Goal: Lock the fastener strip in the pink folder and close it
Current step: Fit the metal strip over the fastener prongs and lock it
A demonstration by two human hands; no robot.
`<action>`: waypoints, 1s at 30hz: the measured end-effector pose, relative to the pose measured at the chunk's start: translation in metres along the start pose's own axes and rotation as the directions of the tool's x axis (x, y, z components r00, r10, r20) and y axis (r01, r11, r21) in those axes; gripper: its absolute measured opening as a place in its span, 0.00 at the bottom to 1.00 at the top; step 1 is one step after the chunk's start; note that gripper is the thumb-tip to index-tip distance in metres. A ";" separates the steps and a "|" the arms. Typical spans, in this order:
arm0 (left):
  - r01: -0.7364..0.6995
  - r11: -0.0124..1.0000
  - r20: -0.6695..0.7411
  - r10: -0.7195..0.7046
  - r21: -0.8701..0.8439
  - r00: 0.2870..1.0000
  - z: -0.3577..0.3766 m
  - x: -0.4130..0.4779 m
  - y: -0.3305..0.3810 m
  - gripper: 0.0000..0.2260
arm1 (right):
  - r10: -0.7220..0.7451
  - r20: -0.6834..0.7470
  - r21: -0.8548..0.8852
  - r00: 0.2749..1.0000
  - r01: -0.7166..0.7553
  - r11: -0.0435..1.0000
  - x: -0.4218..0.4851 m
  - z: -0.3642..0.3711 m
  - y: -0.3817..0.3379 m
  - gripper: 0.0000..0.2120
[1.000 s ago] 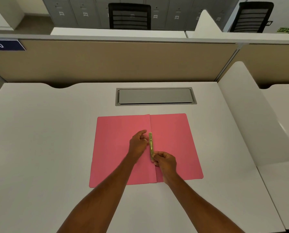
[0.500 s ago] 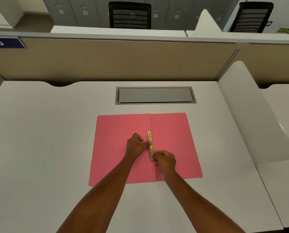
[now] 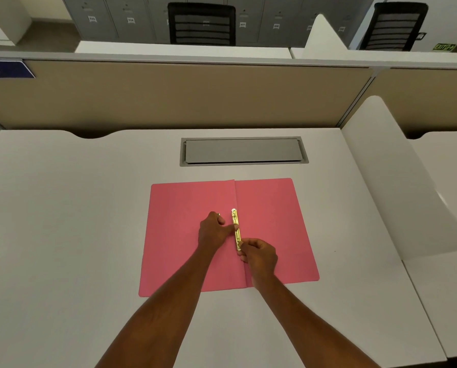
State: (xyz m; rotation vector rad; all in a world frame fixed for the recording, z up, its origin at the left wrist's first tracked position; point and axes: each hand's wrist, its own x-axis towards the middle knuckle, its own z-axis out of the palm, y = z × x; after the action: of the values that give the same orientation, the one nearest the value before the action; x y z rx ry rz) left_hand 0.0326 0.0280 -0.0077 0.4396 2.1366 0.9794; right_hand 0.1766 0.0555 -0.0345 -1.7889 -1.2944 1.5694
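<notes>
The right hand's grip [image 3: 259,254] pinches the near end of the slim gold metal fastener strip [image 3: 235,229], likely to work its lock. The left hand [image 3: 213,231], fingers curled, presses a fingertip against the strip's left edge, apparently steadying it. The strip lies along the spine of the open pink card folder [image 3: 272,221], flat on the white tabletop [image 3: 75,221]; both flaps are still spread.

One pink folder [image 3: 195,235] and one fastener strip [image 3: 235,227] are counted on one desk [image 3: 62,235]. Two hands are seen — the left hand [image 3: 213,232] and the right hand [image 3: 259,257]. Two black chairs [image 3: 202,23] are counted behind — and one grey hatch [image 3: 243,151].
</notes>
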 end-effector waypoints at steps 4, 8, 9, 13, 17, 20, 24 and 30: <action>-0.019 1.000 0.000 0.020 0.020 1.000 0.002 0.001 -0.002 0.24 | -0.037 -0.004 0.004 0.999 0.037 0.999 -0.002 -0.001 0.005 0.04; -0.014 0.999 -0.010 0.015 0.044 1.000 0.004 0.003 -0.003 0.22 | -0.024 0.002 0.021 1.000 0.024 0.999 -0.001 -0.001 0.004 0.04; -0.011 0.998 -0.009 0.011 0.055 1.000 0.004 0.003 -0.003 0.22 | -0.008 0.009 0.032 1.000 0.008 0.999 0.000 -0.001 0.003 0.03; -0.009 0.989 0.007 0.008 0.147 1.000 0.006 0.003 0.000 0.19 | 0.036 0.031 0.041 0.999 -0.037 0.998 0.006 -0.002 0.000 0.02; -0.024 0.982 0.002 0.024 0.185 1.000 0.007 0.001 -0.001 0.17 | 0.047 0.028 0.034 0.999 -0.048 0.998 0.009 -0.002 -0.001 0.02; -0.026 0.980 -0.004 0.027 0.200 1.000 0.007 0.001 0.000 0.17 | 0.044 0.020 0.024 0.999 -0.044 0.999 0.009 -0.003 0.001 0.03; -0.028 0.976 -0.007 0.030 0.216 1.000 0.008 0.001 0.000 0.17 | 0.047 0.023 0.025 0.999 -0.048 0.999 0.010 -0.004 0.000 0.03; -0.042 0.972 -0.014 0.046 0.230 0.999 0.009 0.000 -0.001 0.17 | 0.055 0.027 0.040 0.998 -0.056 0.998 0.011 -0.002 -0.002 0.08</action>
State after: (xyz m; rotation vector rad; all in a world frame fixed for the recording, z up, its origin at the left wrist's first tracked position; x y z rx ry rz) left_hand 0.0397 0.0318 -0.0126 0.5940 2.2763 0.7651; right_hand 0.1771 0.0662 -0.0382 -1.7992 -1.2254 1.6423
